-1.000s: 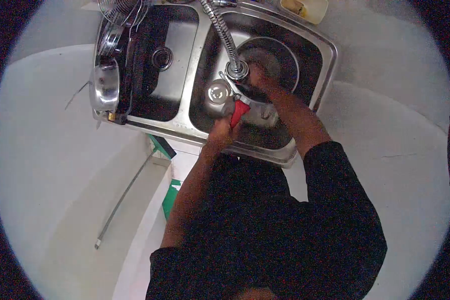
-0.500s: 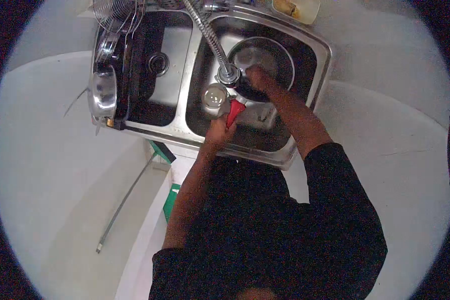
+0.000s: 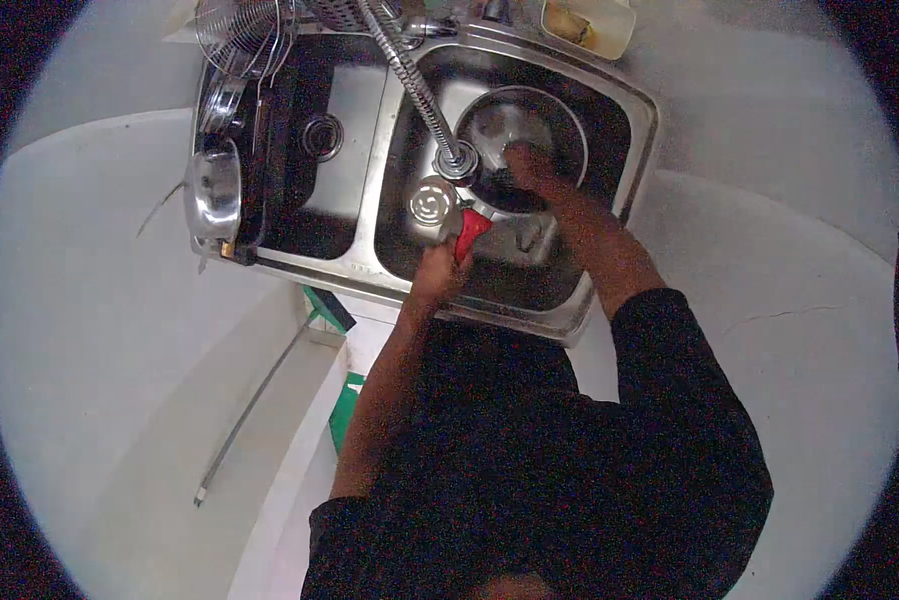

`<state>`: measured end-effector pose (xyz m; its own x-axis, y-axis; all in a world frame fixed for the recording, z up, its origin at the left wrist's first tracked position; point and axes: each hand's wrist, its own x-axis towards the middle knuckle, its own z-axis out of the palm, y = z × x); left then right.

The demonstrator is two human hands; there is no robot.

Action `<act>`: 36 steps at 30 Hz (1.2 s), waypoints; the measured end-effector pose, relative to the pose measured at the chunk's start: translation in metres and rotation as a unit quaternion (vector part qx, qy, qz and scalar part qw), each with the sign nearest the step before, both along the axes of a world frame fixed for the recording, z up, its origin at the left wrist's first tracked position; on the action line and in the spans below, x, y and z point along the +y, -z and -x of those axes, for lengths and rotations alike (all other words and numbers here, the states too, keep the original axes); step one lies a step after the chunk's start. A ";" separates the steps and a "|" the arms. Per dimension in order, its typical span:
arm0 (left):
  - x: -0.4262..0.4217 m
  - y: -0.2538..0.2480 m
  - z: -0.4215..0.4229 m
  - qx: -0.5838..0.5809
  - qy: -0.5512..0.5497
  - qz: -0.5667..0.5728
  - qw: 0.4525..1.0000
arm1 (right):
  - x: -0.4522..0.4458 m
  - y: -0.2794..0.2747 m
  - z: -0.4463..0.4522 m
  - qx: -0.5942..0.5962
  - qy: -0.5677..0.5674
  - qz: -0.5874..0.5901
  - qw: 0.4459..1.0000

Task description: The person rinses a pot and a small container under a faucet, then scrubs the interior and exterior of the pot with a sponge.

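In the right basin [image 3: 395,235] of the steel sink, my left hand [image 3: 440,272] is closed around a red object [image 3: 473,232], whose kind I cannot make out. Just beyond it is a small round shiny metal vessel [image 3: 433,205]; whether the two are joined is unclear. My right hand [image 3: 532,170] is inside or over a round metal pan [image 3: 582,135], its fingers curled together and partly blurred. Anything between those fingers is hidden. Between my hands hangs the head of a flexible metal faucet [image 3: 457,160]. A clear or metal piece [image 3: 530,238] lies below the pan.
The left basin [image 3: 355,100] has a drain and a dark tray along its side. A wire strainer [image 3: 245,35] and a steel pan [image 3: 216,190] stand at the left edge. A pale container [image 3: 610,22] sits behind the sink. A long-handled green tool [image 3: 260,400] leans below left.
The view has shifted slightly, so the sink appears a little lower. My right hand has moved slightly rightward over the pan. My left hand keeps its hold on the red object.
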<state>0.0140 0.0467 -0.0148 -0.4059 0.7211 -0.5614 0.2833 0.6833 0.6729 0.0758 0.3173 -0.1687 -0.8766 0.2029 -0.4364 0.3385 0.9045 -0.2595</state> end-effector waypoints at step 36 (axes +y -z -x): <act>0.000 0.001 0.000 0.065 0.026 -0.033 0.997 | -0.007 0.013 0.017 0.063 0.086 0.020 0.994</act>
